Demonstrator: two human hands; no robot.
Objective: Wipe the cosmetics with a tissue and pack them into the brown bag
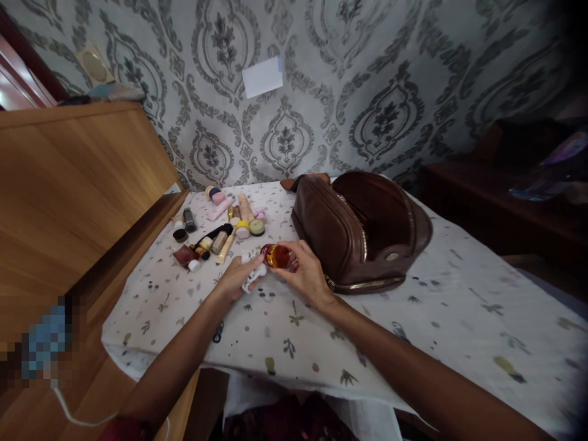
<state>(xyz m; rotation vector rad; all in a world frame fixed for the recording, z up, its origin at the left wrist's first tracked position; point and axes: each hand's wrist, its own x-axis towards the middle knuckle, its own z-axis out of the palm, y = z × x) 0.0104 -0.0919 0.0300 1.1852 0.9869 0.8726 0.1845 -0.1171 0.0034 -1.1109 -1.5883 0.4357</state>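
Observation:
In my left hand [233, 279] is a crumpled white tissue [250, 280], pinched between thumb and fingers. My right hand [307, 273] is closed around a small red jar with a gold band [278, 256], amber-red at the end nearer this hand. The tissue and my left thumb meet the jar's left end. Just right of my right hand stands a brown leather toiletry bag [319, 226], its zipped top gaping. Beyond my left hand lie several cosmetics, among them a red bottle with a white cap [184, 256], a cream tube [226, 247] and a green-lidded jar [257, 227].
A white patterned cloth [294, 343] covers the table. Along the left runs a wooden panel [82, 171], with a white cable [68, 413] below. Patterned wallpaper [285, 141] rises behind. Dark furniture [478, 202] stands at right, with a plastic bottle [551, 171] on it.

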